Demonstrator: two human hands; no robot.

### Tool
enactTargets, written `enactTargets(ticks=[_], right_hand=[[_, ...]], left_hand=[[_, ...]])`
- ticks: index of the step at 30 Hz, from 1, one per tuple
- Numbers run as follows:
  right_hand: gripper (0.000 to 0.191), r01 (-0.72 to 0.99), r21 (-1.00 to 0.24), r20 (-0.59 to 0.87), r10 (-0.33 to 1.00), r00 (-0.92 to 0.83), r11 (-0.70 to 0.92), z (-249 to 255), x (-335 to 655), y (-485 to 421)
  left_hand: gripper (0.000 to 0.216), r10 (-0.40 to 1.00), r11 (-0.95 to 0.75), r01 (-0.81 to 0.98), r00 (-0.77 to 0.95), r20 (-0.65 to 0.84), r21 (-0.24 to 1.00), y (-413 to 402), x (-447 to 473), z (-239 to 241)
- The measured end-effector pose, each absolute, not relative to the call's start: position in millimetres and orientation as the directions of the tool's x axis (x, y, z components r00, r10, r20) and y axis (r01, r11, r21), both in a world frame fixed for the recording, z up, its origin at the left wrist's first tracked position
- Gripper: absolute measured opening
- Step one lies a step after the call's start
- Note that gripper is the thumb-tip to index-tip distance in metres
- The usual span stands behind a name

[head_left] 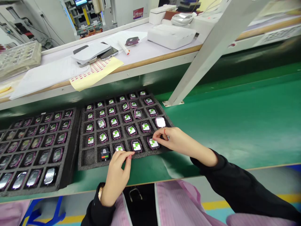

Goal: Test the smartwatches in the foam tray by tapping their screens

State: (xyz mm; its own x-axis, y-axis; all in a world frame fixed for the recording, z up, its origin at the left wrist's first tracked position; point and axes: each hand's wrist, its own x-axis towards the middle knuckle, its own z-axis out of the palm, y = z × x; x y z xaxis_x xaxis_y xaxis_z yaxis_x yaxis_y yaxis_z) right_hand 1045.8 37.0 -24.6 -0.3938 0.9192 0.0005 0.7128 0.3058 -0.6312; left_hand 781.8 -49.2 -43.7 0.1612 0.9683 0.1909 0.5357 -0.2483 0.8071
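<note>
r fingers point(158, 134) narrow, prob pinching watch point(153, 143); l fingers point(123, 154) half curled beside next watch point(119, 147)

you've got one camera on your head, facing forward and down, close over your left hand point(116, 175), right hand point(181, 142) and the foam tray point(82, 157), with the green bench point(235, 125) beside them, white shelf point(138, 51) and machine point(84, 17) farther off at top.
</note>
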Motion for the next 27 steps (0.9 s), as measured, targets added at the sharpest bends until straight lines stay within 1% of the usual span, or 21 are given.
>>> enactTargets(ticks=[2, 5, 8, 11, 13, 14, 16, 18, 21, 24, 27], right_hand=[[0.024, 0.710, -0.602, 0.053, 0.906, -0.420, 0.365, -28.2, 1047.5, 36.7], [0.027, 0.741, -0.512, 0.118, 0.890, -0.440, 0.434, -33.2, 1049.3, 36.3], [0.030, 0.789, -0.405, 0.101, 0.880, -0.464, 0.462, -34.7, 1048.4, 35.9], [0.031, 0.803, -0.329, 0.036, 0.857, -0.515, 0.496, -33.1, 1045.8, 35.9], [0.034, 0.802, -0.328, -0.001, 0.848, -0.529, 0.500, -31.3, 1045.0, 36.4], [0.035, 0.795, -0.352, -0.010, 0.848, -0.531, 0.494, -30.1, 1045.2, 36.8], [0.034, 0.761, -0.444, -0.011, 0.847, -0.531, 0.472, -26.8, 1046.8, 37.6], [0.032, 0.710, -0.562, -0.027, 0.848, -0.529, 0.425, -21.8, 1049.3, 38.4], [0.036, 0.648, -0.696, -0.143, 0.826, -0.546, 0.309, -13.5, 1052.3, 40.0], [0.046, 0.606, -0.761, -0.219, 0.787, -0.577, 0.233, -8.7, 1052.2, 43.8], [0.047, 0.604, -0.768, -0.235, 0.784, -0.575, 0.212, -7.2, 1048.9, 50.7]], left_hand=[[0.024, 0.967, -0.253, 0.539, 0.164, 0.195, 0.804, -48.5, 780.8, -42.3], [0.024, 0.970, -0.243, 0.576, 0.139, 0.199, 0.780, -42.9, 773.7, -37.4], [0.023, 0.978, -0.200, 0.672, 0.097, 0.183, 0.713, -31.9, 761.0, -31.5], [0.023, 0.979, -0.193, 0.792, 0.120, 0.162, 0.579, -21.5, 750.7, -28.6], [0.026, 0.978, -0.206, 0.852, 0.157, 0.140, 0.481, -17.5, 748.3, -28.8], [0.027, 0.977, -0.210, 0.874, 0.172, 0.125, 0.439, -16.5, 748.4, -29.2], [0.030, 0.978, -0.208, 0.896, 0.184, 0.099, 0.392, -15.8, 750.1, -29.7], [0.030, 0.980, -0.199, 0.890, 0.176, 0.093, 0.410, -15.9, 751.9, -28.8], [0.030, 0.981, -0.188, 0.820, 0.178, 0.071, 0.540, -16.2, 752.5, -24.1], [0.029, 0.979, -0.112, 0.720, 0.198, -0.048, 0.685, -15.7, 750.1, -17.3], [0.027, 0.963, -0.050, 0.657, 0.233, -0.139, 0.753, -12.6, 746.0, -12.7]])
